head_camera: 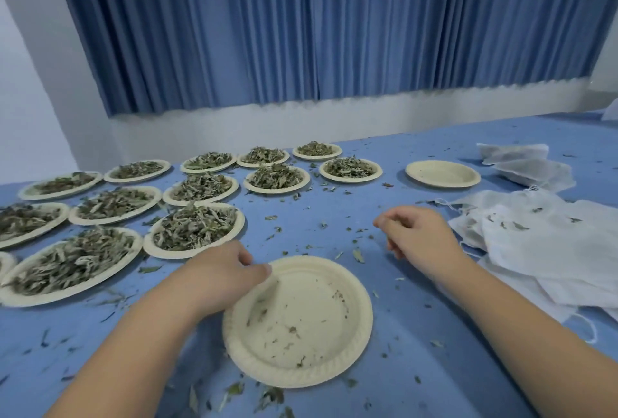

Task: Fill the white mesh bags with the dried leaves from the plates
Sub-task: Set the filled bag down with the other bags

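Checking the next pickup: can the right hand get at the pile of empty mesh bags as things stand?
Probably yes: the right hand hangs just beside the empty mesh bags, nothing standing between them.

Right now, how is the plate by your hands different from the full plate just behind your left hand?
The near plate holds only a few leaf crumbs, while the heaped plate is piled with dried leaves. The left hand holds the near plate's rim; no hand touches the heaped plate. The near plate lies closer to the white mesh bags. Both are round, cream plates lying flat on the blue cloth.
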Motion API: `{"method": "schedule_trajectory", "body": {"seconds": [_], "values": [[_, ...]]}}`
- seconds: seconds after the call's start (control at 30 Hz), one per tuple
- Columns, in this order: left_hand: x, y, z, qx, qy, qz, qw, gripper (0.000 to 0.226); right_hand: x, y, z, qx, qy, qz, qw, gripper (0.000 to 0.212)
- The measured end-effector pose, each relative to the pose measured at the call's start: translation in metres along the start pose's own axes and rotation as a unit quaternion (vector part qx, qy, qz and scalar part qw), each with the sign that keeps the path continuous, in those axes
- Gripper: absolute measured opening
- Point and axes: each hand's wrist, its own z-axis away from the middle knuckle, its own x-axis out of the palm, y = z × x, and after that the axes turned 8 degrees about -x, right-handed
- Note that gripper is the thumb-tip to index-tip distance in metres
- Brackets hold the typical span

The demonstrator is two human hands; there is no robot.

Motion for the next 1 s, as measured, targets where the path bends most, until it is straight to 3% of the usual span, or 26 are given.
{"method": "schedule_trajectory", "body": {"seconds": [0.1, 0.27, 0.47, 0.6, 0.73, 0.83, 1.0], "values": [[-0.003, 0.000, 0.002, -0.019, -0.053, -0.009, 0.998, 0.028, -0.010, 0.004, 0.002, 0.006, -0.011, 0.028, 1.000, 0.019], [0.000, -0.005, 0.001, -0.046, -0.074, 0.111, 0.990, 0.016, -0.016, 0.004, -0.003, 0.008, 0.025, 0.000, 1.000, 0.020], [0.012, 0.010, -0.011, -0.040, -0.122, 0.354, 0.926, 0.008, -0.037, 0.009, -0.011, 0.038, 0.142, -0.065, 0.987, 0.016], [0.028, 0.051, -0.030, -0.041, -0.136, 0.458, 0.878, 0.010, -0.062, 0.016, -0.018, 0.096, 0.249, -0.174, 0.948, 0.013], [0.046, 0.107, -0.051, -0.040, -0.161, 0.532, 0.830, 0.006, -0.086, 0.029, -0.023, 0.163, 0.331, -0.330, 0.869, 0.008], [0.062, 0.150, -0.072, -0.035, -0.175, 0.579, 0.795, 0.004, -0.093, 0.037, -0.024, 0.208, 0.372, -0.374, 0.824, 0.008], [0.091, 0.209, -0.107, -0.032, -0.193, 0.615, 0.764, 0.009, -0.095, 0.045, -0.032, 0.230, 0.401, -0.401, 0.791, 0.005]]}}
